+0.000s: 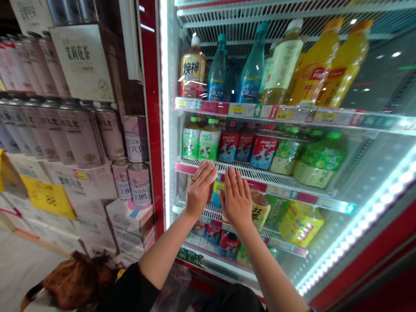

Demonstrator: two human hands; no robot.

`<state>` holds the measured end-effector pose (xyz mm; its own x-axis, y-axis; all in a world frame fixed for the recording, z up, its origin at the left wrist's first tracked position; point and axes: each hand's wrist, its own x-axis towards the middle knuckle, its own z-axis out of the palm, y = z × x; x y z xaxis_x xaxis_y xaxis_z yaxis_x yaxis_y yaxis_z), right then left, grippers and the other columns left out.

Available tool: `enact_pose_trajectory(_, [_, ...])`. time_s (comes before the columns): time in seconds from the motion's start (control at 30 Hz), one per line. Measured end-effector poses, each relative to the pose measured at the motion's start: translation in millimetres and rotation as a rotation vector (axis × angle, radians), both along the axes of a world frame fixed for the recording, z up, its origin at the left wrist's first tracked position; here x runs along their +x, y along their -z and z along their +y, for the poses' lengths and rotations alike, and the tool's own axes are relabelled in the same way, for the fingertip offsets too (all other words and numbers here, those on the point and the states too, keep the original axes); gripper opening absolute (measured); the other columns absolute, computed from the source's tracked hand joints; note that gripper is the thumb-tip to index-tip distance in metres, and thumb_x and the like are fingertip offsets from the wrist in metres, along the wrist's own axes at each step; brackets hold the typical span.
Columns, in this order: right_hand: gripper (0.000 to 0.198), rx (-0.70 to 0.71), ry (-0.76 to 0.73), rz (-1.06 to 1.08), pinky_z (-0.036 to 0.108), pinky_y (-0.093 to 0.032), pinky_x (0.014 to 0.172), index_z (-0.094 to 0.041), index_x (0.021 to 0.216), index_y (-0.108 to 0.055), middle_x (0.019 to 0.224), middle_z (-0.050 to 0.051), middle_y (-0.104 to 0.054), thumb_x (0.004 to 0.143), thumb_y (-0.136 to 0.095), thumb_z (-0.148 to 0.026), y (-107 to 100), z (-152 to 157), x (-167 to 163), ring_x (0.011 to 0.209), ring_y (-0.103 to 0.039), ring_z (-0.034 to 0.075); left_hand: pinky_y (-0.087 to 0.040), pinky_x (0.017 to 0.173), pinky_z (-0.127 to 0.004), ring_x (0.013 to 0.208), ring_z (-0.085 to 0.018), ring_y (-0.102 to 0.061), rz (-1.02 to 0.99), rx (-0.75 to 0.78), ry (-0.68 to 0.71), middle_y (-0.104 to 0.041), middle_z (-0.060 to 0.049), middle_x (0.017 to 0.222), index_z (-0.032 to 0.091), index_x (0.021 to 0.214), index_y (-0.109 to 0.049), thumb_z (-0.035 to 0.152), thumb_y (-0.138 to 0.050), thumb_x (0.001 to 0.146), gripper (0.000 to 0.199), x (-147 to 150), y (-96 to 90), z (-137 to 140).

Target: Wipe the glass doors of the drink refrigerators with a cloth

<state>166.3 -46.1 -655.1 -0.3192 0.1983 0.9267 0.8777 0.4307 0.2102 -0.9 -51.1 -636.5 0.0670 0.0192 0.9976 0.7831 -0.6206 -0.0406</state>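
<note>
Pink metal cans (139,184): stacked beside the red-framed fridge (152,108).
My left hand (199,193): flattened, fingers extended, just below green-capped plastic bottles (208,141).
My right hand (237,200): spread flat before the white wire shelf (256,174); contact, I cannot tell.
Pale-labelled bottle (261,210): right of it.
</note>
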Motion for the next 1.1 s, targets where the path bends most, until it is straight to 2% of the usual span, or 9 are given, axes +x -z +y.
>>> enact_pose_trajectory(0.1, [0.079, -0.001, -0.016, -0.003, 0.042, -0.024, 0.139, -0.016, 0.181, -0.006, 0.177, 0.011, -0.046, 0.114, -0.046, -0.024, -0.3, -1.4, 0.7, 0.165, -0.045, 0.026, -0.055, 0.130, -0.046, 0.158, -0.022, -0.054, 0.067, 0.000, -0.004, -0.064, -0.003, 0.163, 0.033, 0.170, -0.043, 0.000, -0.055, 0.108, 0.071, -14.5, -12.3, 2.5])
enact_pose_trajectory(0.2, [0.079, -0.036, -0.029, -0.001, 0.042, -0.021, 0.141, -0.017, 0.181, -0.005, 0.180, 0.010, -0.042, 0.114, -0.045, -0.024, -0.4, -4.3, 0.6, 0.169, -0.039, 0.026, -0.052, 0.133, -0.045, 0.158, -0.021, -0.054, -0.030, 0.008, -0.037, -0.065, -0.003, 0.162, 0.034, 0.168, -0.047, -0.003, -0.052, 0.107, 0.071, -32.9, -16.6, 5.7])
enact_pose_trajectory(0.3, [0.080, -0.063, -0.040, 0.031, 0.044, -0.022, 0.141, -0.018, 0.182, -0.002, 0.182, 0.010, -0.038, 0.114, -0.044, -0.025, -1.4, -6.5, -3.2, 0.169, -0.038, 0.027, -0.049, 0.134, -0.043, 0.158, -0.020, -0.054, -0.153, 0.014, -0.055, -0.065, -0.001, 0.163, 0.036, 0.167, -0.050, -0.002, -0.054, 0.107, 0.071, -35.7, -1.7, 6.0])
enact_pose_trajectory(0.5, [0.079, -0.025, -0.081, -0.019, 0.039, -0.030, 0.137, -0.019, 0.180, 0.002, 0.178, 0.009, -0.044, 0.115, -0.041, -0.025, -12.7, -3.6, -24.8, 0.164, -0.047, 0.023, -0.053, 0.131, -0.046, 0.159, -0.021, -0.053, -0.230, -0.073, -0.031, -0.063, -0.001, 0.164, 0.039, 0.168, -0.047, 0.002, -0.055, 0.109, 0.071, -4.0, 36.0, -3.4])
enact_pose_trajectory(0.6, [0.076, -0.015, -0.060, 0.005, 0.039, -0.028, 0.138, -0.020, 0.180, 0.002, 0.177, 0.008, -0.045, 0.116, -0.039, -0.024, -16.5, -1.3, -32.0, 0.164, -0.047, 0.021, -0.053, 0.131, -0.047, 0.160, -0.021, -0.052, -0.152, -0.082, 0.001, -0.062, -0.001, 0.165, 0.039, 0.170, -0.043, 0.002, -0.054, 0.109, 0.072, -9.9, 29.1, -1.9])
enact_pose_trajectory(0.7, [0.075, -0.004, -0.062, -0.012, 0.039, -0.027, 0.139, -0.020, 0.180, -0.001, 0.178, 0.008, -0.044, 0.116, -0.040, -0.026, -15.3, 0.1, -31.1, 0.166, -0.044, 0.021, -0.050, 0.134, -0.046, 0.160, -0.020, -0.051, -0.077, -0.063, 0.001, -0.060, 0.000, 0.167, 0.040, 0.170, -0.041, 0.001, -0.053, 0.109, 0.073, -37.5, 13.0, 4.2])
enact_pose_trajectory(0.83, [0.076, -0.006, -0.065, -0.033, 0.038, -0.027, 0.139, -0.019, 0.180, -0.004, 0.178, 0.007, -0.042, 0.115, -0.043, -0.027, -10.8, 0.8, -28.4, 0.168, -0.039, 0.020, -0.049, 0.135, -0.045, 0.159, -0.020, -0.053, -0.154, -0.036, -0.058, -0.060, 0.001, 0.167, 0.040, 0.168, -0.047, 0.001, -0.056, 0.108, 0.072, -66.3, 11.3, 6.3])
enact_pose_trajectory(1.0, [0.080, -0.032, -0.048, 0.036, 0.041, -0.027, 0.140, -0.023, 0.180, -0.002, 0.179, 0.005, -0.043, 0.113, -0.045, -0.023, -6.0, -1.2, -36.3, 0.168, -0.040, 0.021, -0.047, 0.135, -0.043, 0.162, -0.019, -0.048, -0.215, -0.088, -0.091, -0.058, -0.001, 0.169, 0.037, 0.170, -0.044, -0.001, -0.054, 0.108, 0.074, -46.7, 40.7, -5.1])
enact_pose_trajectory(1.1, [0.083, -0.065, -0.067, 0.079, 0.046, -0.029, 0.140, -0.025, 0.180, -0.001, 0.180, 0.006, -0.040, 0.111, -0.046, -0.021, -4.5, -3.7, -42.1, 0.168, -0.041, 0.025, -0.047, 0.136, -0.044, 0.163, -0.019, -0.046, -0.123, -0.089, -0.063, -0.057, -0.001, 0.170, 0.035, 0.173, -0.040, -0.001, -0.048, 0.109, 0.074, -34.2, 38.2, -4.5])
